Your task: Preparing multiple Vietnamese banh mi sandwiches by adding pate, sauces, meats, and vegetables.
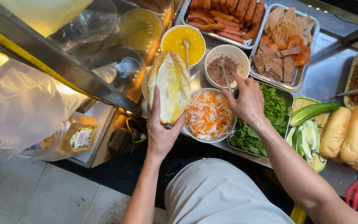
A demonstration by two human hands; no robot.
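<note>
Now the left hand [160, 132] clamps its fingers round the split baguette [170, 85]; right hand [247, 101] fingers pinch the spoon [224, 74] in the pâté bowl [228, 52].

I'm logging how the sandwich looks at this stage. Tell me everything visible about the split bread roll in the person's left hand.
The bread roll is a short baguette with a pale golden crust, slit lengthwise and spread open, showing a soft white crumb with a glossy yellowish smear. It tilts with its cut side facing up. The left hand grips its lower end from beneath, thumb along the left crust. It hangs over the counter edge, beside the shredded carrot bowl.
</note>
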